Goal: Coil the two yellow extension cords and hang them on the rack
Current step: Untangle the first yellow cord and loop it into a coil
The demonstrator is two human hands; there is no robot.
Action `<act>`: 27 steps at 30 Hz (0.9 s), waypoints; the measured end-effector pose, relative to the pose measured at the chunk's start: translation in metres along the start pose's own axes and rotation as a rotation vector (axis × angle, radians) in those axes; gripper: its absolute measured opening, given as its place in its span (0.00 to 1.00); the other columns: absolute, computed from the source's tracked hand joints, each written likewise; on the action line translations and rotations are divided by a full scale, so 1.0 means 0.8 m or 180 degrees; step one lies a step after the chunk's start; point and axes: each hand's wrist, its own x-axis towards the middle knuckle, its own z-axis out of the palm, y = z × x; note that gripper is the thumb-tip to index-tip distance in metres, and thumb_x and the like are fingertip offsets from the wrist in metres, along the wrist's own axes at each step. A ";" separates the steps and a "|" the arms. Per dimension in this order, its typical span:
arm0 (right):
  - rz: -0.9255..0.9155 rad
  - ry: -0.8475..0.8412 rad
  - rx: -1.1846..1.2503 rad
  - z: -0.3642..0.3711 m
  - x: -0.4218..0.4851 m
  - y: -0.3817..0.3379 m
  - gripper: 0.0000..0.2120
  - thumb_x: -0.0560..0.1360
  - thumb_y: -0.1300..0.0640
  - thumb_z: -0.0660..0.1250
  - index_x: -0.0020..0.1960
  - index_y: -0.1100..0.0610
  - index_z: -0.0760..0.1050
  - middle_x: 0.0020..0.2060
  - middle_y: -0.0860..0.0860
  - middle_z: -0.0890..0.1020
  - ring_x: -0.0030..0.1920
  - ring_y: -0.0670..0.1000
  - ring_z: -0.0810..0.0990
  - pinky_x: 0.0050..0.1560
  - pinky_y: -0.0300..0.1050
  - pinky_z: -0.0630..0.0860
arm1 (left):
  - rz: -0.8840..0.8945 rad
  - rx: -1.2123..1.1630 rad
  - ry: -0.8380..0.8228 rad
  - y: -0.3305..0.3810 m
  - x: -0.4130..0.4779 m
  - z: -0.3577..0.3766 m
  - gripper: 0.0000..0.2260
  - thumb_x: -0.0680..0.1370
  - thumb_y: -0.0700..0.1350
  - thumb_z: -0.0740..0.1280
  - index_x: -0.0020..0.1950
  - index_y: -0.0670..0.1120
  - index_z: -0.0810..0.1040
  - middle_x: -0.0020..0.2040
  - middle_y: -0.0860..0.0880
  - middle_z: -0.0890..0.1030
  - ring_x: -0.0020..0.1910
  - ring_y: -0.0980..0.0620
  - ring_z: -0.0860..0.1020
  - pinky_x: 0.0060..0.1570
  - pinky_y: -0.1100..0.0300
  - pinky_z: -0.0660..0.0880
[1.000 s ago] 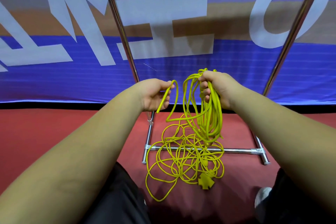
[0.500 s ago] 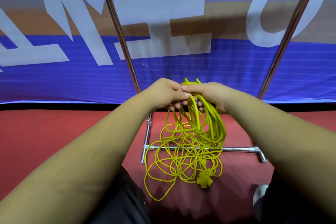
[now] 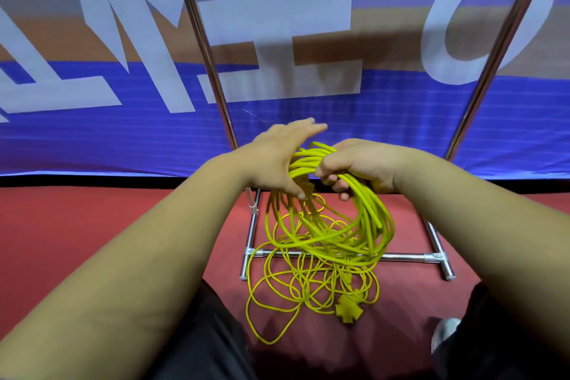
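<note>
Yellow cord loops (image 3: 354,219), centre frame, clamped in curled fingers of my right hand (image 3: 364,163), left hand (image 3: 274,160) straight-fingered against them, slack tangled over shiny tubular rack (image 3: 407,256) base on red floor (image 3: 92,225).

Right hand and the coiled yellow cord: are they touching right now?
Touching. The head view shows the right hand with its fingers curled round the coiled yellow cord.
</note>
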 end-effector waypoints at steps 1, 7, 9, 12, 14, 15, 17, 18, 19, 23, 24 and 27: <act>-0.0025 -0.0064 -0.0017 -0.002 -0.004 -0.002 0.12 0.79 0.66 0.64 0.38 0.58 0.74 0.30 0.52 0.70 0.26 0.48 0.68 0.32 0.45 0.72 | 0.0203 -0.0081 -0.0080 0.003 0.003 0.001 0.56 0.60 0.62 0.81 0.82 0.59 0.57 0.83 0.52 0.59 0.80 0.49 0.60 0.76 0.52 0.60; -0.0085 -0.0206 0.0055 -0.016 -0.019 -0.008 0.17 0.80 0.67 0.63 0.34 0.56 0.77 0.30 0.52 0.69 0.26 0.49 0.67 0.33 0.45 0.68 | -0.0016 -0.0693 0.0320 0.023 0.005 0.003 0.15 0.69 0.52 0.79 0.47 0.52 0.74 0.41 0.54 0.81 0.40 0.57 0.77 0.40 0.56 0.74; -0.0218 -0.0137 -0.0020 -0.020 -0.023 -0.012 0.11 0.78 0.65 0.68 0.38 0.56 0.77 0.31 0.53 0.71 0.28 0.50 0.70 0.35 0.46 0.71 | -0.0201 -0.0704 0.0536 0.031 0.007 0.002 0.13 0.70 0.50 0.76 0.43 0.51 0.73 0.37 0.51 0.79 0.37 0.53 0.77 0.37 0.52 0.75; -0.0483 0.0107 -0.0020 -0.028 -0.027 -0.020 0.07 0.74 0.59 0.74 0.48 0.58 0.76 0.33 0.54 0.76 0.32 0.51 0.75 0.39 0.50 0.77 | -0.0445 -0.0660 0.0927 0.040 0.013 -0.007 0.07 0.69 0.46 0.71 0.41 0.51 0.73 0.34 0.52 0.79 0.36 0.51 0.77 0.37 0.48 0.78; -0.0770 0.0487 -0.0410 -0.034 -0.031 -0.024 0.11 0.76 0.60 0.77 0.54 0.60 0.77 0.37 0.56 0.80 0.35 0.53 0.80 0.41 0.52 0.81 | -0.0657 -0.0773 0.1127 0.042 0.014 -0.015 0.05 0.69 0.44 0.69 0.43 0.51 0.76 0.34 0.52 0.79 0.35 0.51 0.79 0.37 0.48 0.79; -0.0875 0.0655 -0.0716 -0.036 -0.034 -0.024 0.14 0.76 0.60 0.79 0.56 0.60 0.77 0.39 0.57 0.82 0.37 0.53 0.83 0.41 0.52 0.82 | -0.0795 -0.0897 0.1206 0.040 0.014 -0.018 0.05 0.69 0.43 0.69 0.43 0.50 0.77 0.33 0.51 0.80 0.34 0.50 0.81 0.37 0.49 0.80; -0.0904 0.0902 -0.1235 -0.040 -0.038 -0.021 0.19 0.74 0.60 0.81 0.60 0.57 0.77 0.43 0.59 0.85 0.40 0.52 0.86 0.42 0.50 0.84 | -0.1097 -0.1225 0.1383 0.036 0.012 -0.025 0.05 0.69 0.41 0.69 0.43 0.50 0.78 0.31 0.49 0.80 0.31 0.49 0.83 0.36 0.51 0.82; -0.0909 0.1029 -0.1373 -0.042 -0.037 -0.018 0.19 0.73 0.60 0.81 0.60 0.55 0.78 0.44 0.60 0.86 0.40 0.51 0.87 0.44 0.52 0.85 | -0.1217 -0.1360 0.1460 0.033 0.011 -0.029 0.05 0.69 0.41 0.68 0.42 0.49 0.78 0.31 0.48 0.81 0.29 0.49 0.83 0.36 0.51 0.83; -0.0932 0.1181 -0.1415 -0.043 -0.035 -0.015 0.17 0.73 0.61 0.80 0.58 0.54 0.79 0.43 0.59 0.86 0.40 0.51 0.87 0.46 0.55 0.86 | -0.1313 -0.1445 0.1504 0.032 0.010 -0.033 0.05 0.69 0.41 0.68 0.42 0.49 0.78 0.30 0.47 0.81 0.28 0.49 0.83 0.35 0.53 0.83; -0.1174 0.1778 -0.1473 -0.042 -0.027 -0.016 0.13 0.72 0.62 0.73 0.52 0.47 0.81 0.36 0.55 0.83 0.32 0.52 0.83 0.38 0.54 0.84 | -0.1414 -0.1405 0.1633 0.031 0.011 -0.040 0.05 0.69 0.42 0.69 0.41 0.51 0.77 0.30 0.49 0.81 0.29 0.51 0.83 0.33 0.59 0.78; -0.1252 0.1901 -0.1506 -0.040 -0.026 -0.017 0.14 0.71 0.62 0.71 0.52 0.46 0.81 0.34 0.54 0.83 0.31 0.52 0.82 0.37 0.54 0.83 | -0.1387 -0.1340 0.1676 0.029 0.012 -0.041 0.06 0.69 0.42 0.69 0.42 0.51 0.77 0.31 0.50 0.81 0.31 0.50 0.83 0.34 0.58 0.78; -0.1420 0.2196 -0.1485 -0.037 -0.025 -0.022 0.13 0.71 0.62 0.69 0.52 0.47 0.81 0.34 0.55 0.81 0.29 0.53 0.80 0.32 0.52 0.81 | -0.1274 -0.1189 0.1584 0.020 0.008 -0.049 0.11 0.70 0.45 0.75 0.49 0.54 0.77 0.36 0.53 0.81 0.36 0.52 0.81 0.35 0.58 0.77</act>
